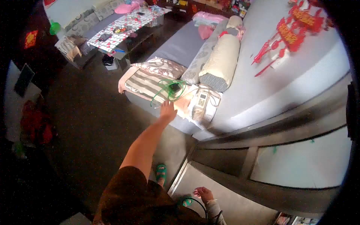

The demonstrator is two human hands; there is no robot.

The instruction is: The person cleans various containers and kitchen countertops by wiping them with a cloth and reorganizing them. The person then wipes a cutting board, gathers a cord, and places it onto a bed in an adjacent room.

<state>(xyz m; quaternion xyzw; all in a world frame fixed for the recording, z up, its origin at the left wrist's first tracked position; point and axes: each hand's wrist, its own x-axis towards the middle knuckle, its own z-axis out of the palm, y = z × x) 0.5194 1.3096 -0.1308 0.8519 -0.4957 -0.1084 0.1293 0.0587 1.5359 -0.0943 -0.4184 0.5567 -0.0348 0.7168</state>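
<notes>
My left hand [167, 110] reaches out over the near end of the sofa, its fingers stretched toward a bundle of green cord [170, 91]. The loops lie loosely on a striped cloth [140, 83], around a small dark object [174, 87]. I cannot tell whether the fingertips touch the cord. Right of that hand, a white handset-like device [201, 100] with a small screen rests on cloth. My right hand [203, 194] hangs low near my body, fingers loosely bent and apart, nothing visible in them. A dark cord [200, 204] curves beside its wrist.
The long sofa [176, 45] carries a patterned pillow [159, 67] and a cream bolster [221, 56]. Farther left stands a table [123, 28] with a checked cover. A door frame [247, 161] is at lower right. Red decorations [290, 32] hang on the wall.
</notes>
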